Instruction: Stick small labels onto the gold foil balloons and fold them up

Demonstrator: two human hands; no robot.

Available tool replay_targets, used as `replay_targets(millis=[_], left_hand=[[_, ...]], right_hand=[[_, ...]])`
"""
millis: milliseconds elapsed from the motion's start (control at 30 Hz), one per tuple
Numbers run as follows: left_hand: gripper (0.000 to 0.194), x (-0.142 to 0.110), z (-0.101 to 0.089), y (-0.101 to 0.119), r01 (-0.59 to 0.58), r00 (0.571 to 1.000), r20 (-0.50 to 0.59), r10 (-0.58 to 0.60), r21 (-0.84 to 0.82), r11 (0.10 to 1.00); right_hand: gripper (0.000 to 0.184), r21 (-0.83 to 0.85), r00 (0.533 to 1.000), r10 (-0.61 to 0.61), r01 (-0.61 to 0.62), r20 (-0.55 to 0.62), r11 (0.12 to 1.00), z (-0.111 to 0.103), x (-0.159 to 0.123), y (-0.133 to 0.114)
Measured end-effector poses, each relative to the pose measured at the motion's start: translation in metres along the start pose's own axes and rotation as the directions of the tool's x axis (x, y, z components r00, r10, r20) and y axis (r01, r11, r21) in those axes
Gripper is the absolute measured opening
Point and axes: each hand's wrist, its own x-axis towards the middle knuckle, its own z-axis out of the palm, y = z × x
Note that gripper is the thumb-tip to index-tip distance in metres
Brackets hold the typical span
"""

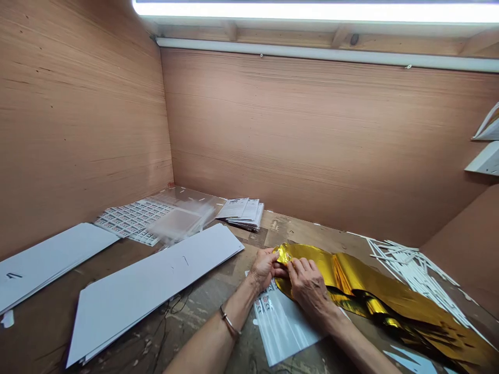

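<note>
Shiny gold foil sheets (pixel 390 280) lie in a long, overlapping pile on the right half of the table. At the near left end of this foil, my left hand (pixel 265 266) pinches its edge between thumb and fingers. My right hand (pixel 307 283) rests beside it, fingers curled down on the same foil; its fingertips are partly hidden. Beneath both wrists is a glossy sticker sheet (pixel 286 322) with small printed CE marks along its upper left part. A metal bangle circles my left wrist.
Long white card sheets (pixel 156 285) lie left of my hands, with another white stack (pixel 54 259) beyond. Printed label sheets (pixel 136 218), clear plastic bags (pixel 183 218) and printed leaflets (pixel 244 212) sit near the back. Thin white sticks (pixel 424 280) are heaped at right. Wooden walls (pixel 312 145) enclose the table.
</note>
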Motion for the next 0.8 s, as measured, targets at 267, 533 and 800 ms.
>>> replay_targets(millis=[267,533,800], left_hand=[[0.039,-0.003,-0.001,0.000,-0.022,0.998,0.052,0.018,0.061,0.998],[0.036,0.002,-0.002,-0.005,-0.034,0.999,0.012,0.033,0.067,0.997],[0.025,0.007,-0.004,-0.009,-0.014,0.999,-0.039,0.017,0.070,0.997]], right_hand=[[0.019,0.478,0.888,0.438,-0.449,0.142,0.755,0.011,0.014,0.020],[0.037,0.795,0.728,0.472,-0.600,0.497,0.089,0.006,0.014,0.027],[0.036,0.788,0.512,0.845,-0.580,0.154,0.208,-0.044,-0.039,0.154]])
